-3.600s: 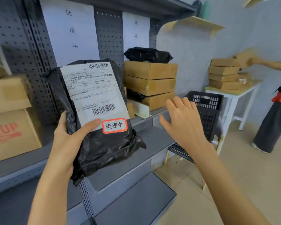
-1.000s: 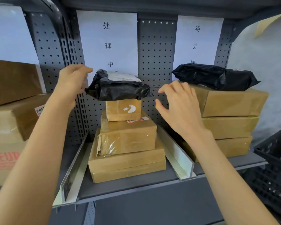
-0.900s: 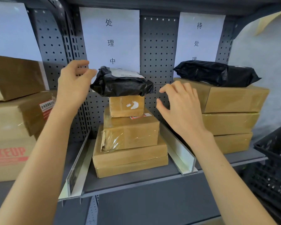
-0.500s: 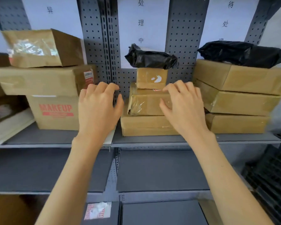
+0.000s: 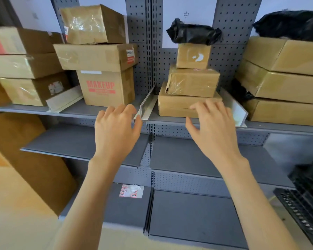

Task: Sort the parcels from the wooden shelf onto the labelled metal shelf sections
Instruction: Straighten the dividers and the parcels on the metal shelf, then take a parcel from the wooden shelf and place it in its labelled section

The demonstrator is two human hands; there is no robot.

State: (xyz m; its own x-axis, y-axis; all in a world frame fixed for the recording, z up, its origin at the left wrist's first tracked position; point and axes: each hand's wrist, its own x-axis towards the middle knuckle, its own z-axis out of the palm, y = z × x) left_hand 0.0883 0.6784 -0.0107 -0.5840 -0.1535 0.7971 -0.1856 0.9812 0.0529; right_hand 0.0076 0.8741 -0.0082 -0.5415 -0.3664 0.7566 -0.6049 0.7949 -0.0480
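Up and to the left of the left hand (image 5: 116, 130), brown cardboard boxes (image 5: 25, 65) are stacked on the grey metal shelf (image 5: 90, 111), and the nearest one is the MAKEUP box (image 5: 105, 86). The left hand is free, holds nothing, and its fingers are loosely bent in front of the shelf edge. Between the two hands a white divider (image 5: 146, 105) stands on the shelf. Above the right hand (image 5: 213, 130) is a pile of taped parcels (image 5: 192, 82), and the black bag parcel (image 5: 193, 34) lies on top of this pile. The right hand is also free, with the fingers spread and relaxed, just before the lowest parcel. To the right of the right hand more flat boxes (image 5: 285, 80) carry a second black bag (image 5: 287, 24).
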